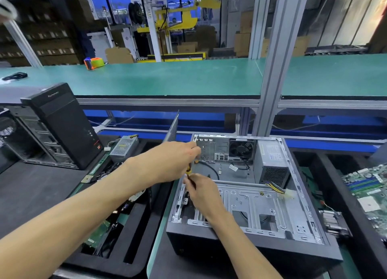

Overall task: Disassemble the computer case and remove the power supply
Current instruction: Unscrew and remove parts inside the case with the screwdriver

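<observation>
Grey case [293, 205] (lid off) holding power supply [272, 161], both hands [176, 161] [201, 192] grip screwdriver [189, 169]

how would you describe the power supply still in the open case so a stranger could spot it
Find the open computer case lying under the hands. In its far right corner sits the power supply, a grey metal box with a mesh grille and yellow and black wires; unlike the loose one at left, it is inside.

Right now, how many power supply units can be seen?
2: one power supply mounted in the open case's far right corner, one loose power supply in the left tray. Others may be hidden.
</observation>
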The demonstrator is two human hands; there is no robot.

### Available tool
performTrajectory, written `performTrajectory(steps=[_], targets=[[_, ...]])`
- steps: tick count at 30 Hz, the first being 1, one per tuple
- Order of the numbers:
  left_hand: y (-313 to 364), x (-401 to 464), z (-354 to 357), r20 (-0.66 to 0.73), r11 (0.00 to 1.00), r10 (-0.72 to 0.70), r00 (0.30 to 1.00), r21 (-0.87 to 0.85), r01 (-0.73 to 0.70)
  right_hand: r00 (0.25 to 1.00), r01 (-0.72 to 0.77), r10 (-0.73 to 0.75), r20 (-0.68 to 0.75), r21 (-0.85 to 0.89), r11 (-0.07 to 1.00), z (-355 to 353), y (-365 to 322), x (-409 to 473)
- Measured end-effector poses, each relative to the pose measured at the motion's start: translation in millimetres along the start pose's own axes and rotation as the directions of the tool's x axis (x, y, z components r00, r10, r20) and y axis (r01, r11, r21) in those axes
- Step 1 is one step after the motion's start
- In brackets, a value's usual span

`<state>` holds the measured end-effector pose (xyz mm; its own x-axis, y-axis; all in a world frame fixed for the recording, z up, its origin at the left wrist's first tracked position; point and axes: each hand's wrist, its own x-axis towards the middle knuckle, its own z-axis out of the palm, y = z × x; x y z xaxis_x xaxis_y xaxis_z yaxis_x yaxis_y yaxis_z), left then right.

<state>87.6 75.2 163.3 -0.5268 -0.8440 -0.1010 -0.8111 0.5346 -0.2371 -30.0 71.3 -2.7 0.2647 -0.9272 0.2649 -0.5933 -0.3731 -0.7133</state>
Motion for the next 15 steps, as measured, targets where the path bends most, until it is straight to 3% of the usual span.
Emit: performTrajectory(steps=[5,10,13,15], targets=[[-3.5,2.8,-11.0,0.043,0.994,-0.112,0.993,-0.004,0.112,1.000,0.007,-0.007,-0.005,-0.002,1.000,0.9,1.5,-0.2],[-2.5,4.2,-4.7,0.012,0.908,-0.178,0.984,0.388,0.160,1.000,0.021,-0.021,0.019,-0.014,1.000,3.0,0.5,0.1],[-9.4,-0.2,-2.4,0.011,0.945,-0.208,0.978,0.259,0.198,1.000,0.017,-0.017,0.021,-0.012,1.000,3.1,1.5,0.9],[-8.0,-3.1,-2.1,0.004,0.982,-0.118,0.993,0.150,0.116,1.000,-0.002,0.002,0.013,-0.004,1.000,2.9,3.9,1.6]])
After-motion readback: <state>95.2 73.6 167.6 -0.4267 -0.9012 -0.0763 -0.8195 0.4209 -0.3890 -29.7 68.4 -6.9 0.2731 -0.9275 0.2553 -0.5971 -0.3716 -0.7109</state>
